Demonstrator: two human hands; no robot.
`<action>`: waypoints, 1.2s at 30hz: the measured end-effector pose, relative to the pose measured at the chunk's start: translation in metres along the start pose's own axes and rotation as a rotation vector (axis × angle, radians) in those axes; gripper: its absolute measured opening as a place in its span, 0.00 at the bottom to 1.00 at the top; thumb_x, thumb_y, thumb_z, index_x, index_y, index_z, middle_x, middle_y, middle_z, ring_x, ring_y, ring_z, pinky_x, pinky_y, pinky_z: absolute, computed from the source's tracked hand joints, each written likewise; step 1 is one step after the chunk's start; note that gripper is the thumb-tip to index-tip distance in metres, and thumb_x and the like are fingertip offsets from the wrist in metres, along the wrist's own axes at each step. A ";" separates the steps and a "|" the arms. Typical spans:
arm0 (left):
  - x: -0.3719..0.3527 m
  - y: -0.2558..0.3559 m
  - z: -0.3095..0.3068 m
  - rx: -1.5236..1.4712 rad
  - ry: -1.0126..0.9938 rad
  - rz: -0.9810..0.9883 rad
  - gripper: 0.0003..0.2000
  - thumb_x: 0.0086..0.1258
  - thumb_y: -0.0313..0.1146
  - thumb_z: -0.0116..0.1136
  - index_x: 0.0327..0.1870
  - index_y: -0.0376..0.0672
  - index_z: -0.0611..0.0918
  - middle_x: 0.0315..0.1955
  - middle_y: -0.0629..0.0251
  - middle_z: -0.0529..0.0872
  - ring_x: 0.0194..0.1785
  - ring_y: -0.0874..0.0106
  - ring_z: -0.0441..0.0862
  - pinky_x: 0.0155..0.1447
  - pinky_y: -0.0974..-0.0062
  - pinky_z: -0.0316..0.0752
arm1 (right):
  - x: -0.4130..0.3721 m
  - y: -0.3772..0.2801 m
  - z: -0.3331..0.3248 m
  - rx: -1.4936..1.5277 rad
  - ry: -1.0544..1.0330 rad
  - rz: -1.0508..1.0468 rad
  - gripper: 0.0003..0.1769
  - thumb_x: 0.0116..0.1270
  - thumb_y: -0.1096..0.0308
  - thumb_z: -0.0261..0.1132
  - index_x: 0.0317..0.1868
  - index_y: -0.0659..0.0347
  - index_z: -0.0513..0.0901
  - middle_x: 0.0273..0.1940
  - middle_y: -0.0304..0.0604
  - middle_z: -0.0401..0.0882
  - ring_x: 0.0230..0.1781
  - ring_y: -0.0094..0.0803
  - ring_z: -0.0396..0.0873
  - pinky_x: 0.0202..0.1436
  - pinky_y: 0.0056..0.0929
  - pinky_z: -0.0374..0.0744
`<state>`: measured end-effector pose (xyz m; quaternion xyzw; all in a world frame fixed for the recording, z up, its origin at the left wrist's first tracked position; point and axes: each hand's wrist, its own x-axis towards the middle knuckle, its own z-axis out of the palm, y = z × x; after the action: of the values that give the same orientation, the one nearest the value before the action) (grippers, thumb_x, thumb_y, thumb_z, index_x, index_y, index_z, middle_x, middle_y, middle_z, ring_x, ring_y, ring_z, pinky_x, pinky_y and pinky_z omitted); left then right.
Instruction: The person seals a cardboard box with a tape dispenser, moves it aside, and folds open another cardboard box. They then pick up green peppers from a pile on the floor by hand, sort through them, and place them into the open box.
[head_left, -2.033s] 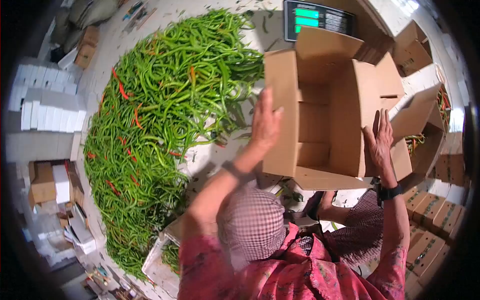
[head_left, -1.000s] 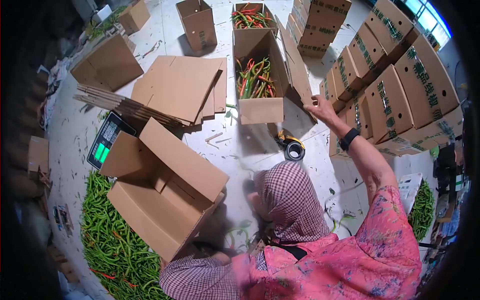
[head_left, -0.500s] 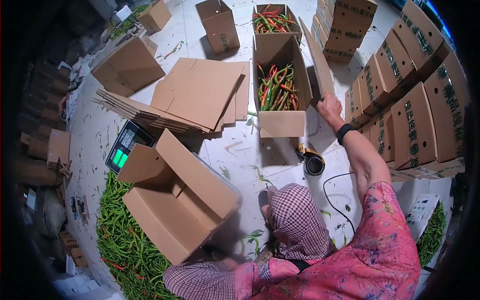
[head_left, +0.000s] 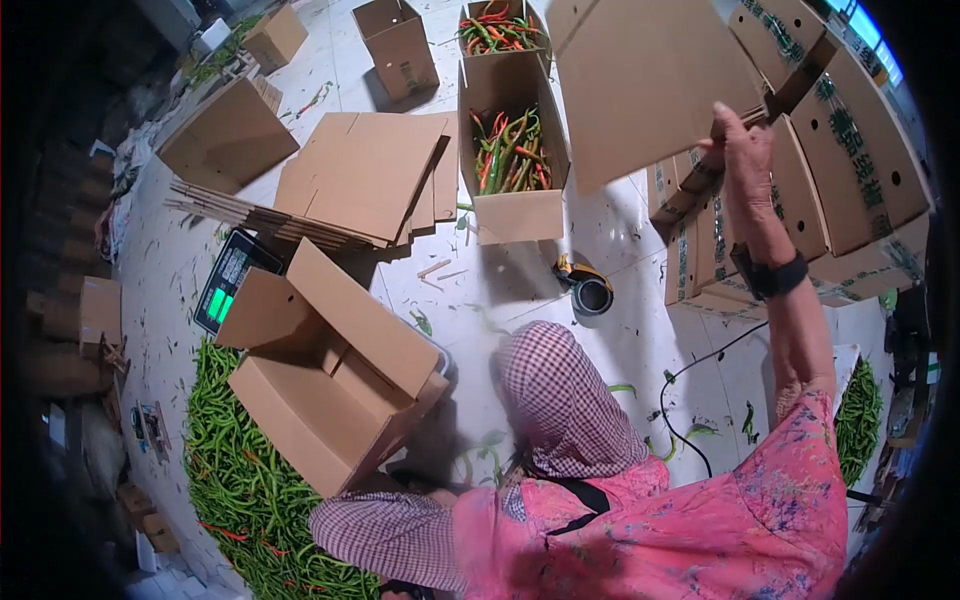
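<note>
My right hand (head_left: 745,150) is closed on the edge of a flattened cardboard box (head_left: 650,90), raised and tilted above the floor at the upper right. A black band circles the wrist. My left hand does not show. Beside the raised cardboard stands an open carton (head_left: 515,215) partly filled with red and green chili peppers (head_left: 515,155). Another carton of peppers (head_left: 500,35) stands behind it. In front of my knees, an open carton (head_left: 300,400) holds nothing that I can see and sits tilted next to a scale (head_left: 232,285) with a green display.
A pile of green peppers (head_left: 250,480) lies at the lower left. Flattened cartons (head_left: 360,170) are stacked beyond the scale. A tape dispenser (head_left: 588,290) rests on the floor, with a black cable (head_left: 663,400) nearby. Printed cartons (head_left: 860,150) are stacked at the right.
My right hand has lifted the flattened box up and to the right, turning its broad face toward me. The view has shifted slightly, and my knee has moved a little.
</note>
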<state>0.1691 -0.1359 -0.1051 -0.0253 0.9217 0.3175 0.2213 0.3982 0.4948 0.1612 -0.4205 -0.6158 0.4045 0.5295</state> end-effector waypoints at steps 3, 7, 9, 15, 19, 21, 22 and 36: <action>-0.002 -0.004 0.000 -0.002 -0.018 0.031 0.22 0.72 0.41 0.52 0.61 0.37 0.75 0.51 0.53 0.84 0.49 0.56 0.82 0.53 0.61 0.76 | -0.030 -0.060 -0.009 -0.003 -0.025 -0.179 0.14 0.67 0.65 0.63 0.24 0.61 0.80 0.23 0.33 0.75 0.23 0.19 0.76 0.32 0.24 0.84; -0.005 -0.012 -0.005 -0.014 -0.026 0.054 0.21 0.72 0.41 0.52 0.60 0.37 0.75 0.51 0.53 0.84 0.49 0.56 0.82 0.53 0.61 0.76 | -0.072 -0.118 0.018 0.115 -0.043 -0.335 0.10 0.69 0.66 0.63 0.42 0.65 0.83 0.35 0.39 0.82 0.29 0.24 0.82 0.36 0.24 0.84; -0.006 -0.016 -0.008 -0.021 -0.016 0.053 0.21 0.72 0.41 0.52 0.60 0.37 0.75 0.51 0.53 0.84 0.48 0.56 0.82 0.53 0.61 0.76 | -0.088 -0.132 0.038 0.197 -0.141 -0.346 0.13 0.70 0.69 0.62 0.51 0.65 0.81 0.44 0.43 0.84 0.34 0.29 0.84 0.37 0.26 0.83; 0.006 -0.007 -0.004 -0.015 -0.036 0.066 0.21 0.72 0.41 0.52 0.60 0.37 0.76 0.51 0.53 0.84 0.48 0.55 0.82 0.53 0.61 0.77 | -0.119 -0.105 0.152 0.214 -0.369 -0.512 0.20 0.57 0.77 0.59 0.52 0.65 0.79 0.31 0.44 0.85 0.28 0.31 0.82 0.32 0.34 0.79; 0.008 -0.005 -0.004 0.010 -0.048 0.066 0.21 0.71 0.41 0.52 0.59 0.38 0.76 0.51 0.53 0.84 0.48 0.55 0.82 0.53 0.61 0.77 | -0.165 -0.060 0.253 0.064 -0.455 -0.447 0.16 0.57 0.72 0.62 0.47 0.64 0.74 0.30 0.62 0.79 0.33 0.63 0.79 0.38 0.48 0.79; 0.009 -0.003 -0.004 0.018 -0.047 0.063 0.21 0.71 0.41 0.52 0.59 0.38 0.76 0.51 0.53 0.84 0.48 0.55 0.82 0.53 0.61 0.77 | -0.183 -0.025 0.287 0.008 -0.670 -0.304 0.16 0.61 0.66 0.63 0.47 0.64 0.77 0.32 0.65 0.79 0.37 0.65 0.78 0.42 0.50 0.78; 0.009 -0.002 -0.004 0.020 -0.051 0.063 0.21 0.71 0.42 0.52 0.59 0.38 0.76 0.51 0.53 0.84 0.48 0.55 0.82 0.53 0.61 0.77 | -0.190 -0.008 0.298 -0.054 -0.830 -0.242 0.18 0.63 0.63 0.63 0.49 0.65 0.79 0.34 0.65 0.80 0.40 0.62 0.80 0.44 0.49 0.79; 0.013 0.030 0.011 0.046 -0.094 0.133 0.20 0.71 0.42 0.52 0.58 0.38 0.77 0.51 0.53 0.84 0.48 0.54 0.82 0.53 0.60 0.77 | -0.159 0.212 0.191 0.022 -0.860 0.597 0.15 0.69 0.62 0.63 0.48 0.66 0.79 0.31 0.34 0.76 0.29 0.20 0.76 0.31 0.21 0.77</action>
<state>0.1559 -0.1039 -0.1007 0.0559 0.9170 0.3112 0.2434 0.2417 0.4021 -0.1097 -0.3680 -0.6266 0.6804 0.0945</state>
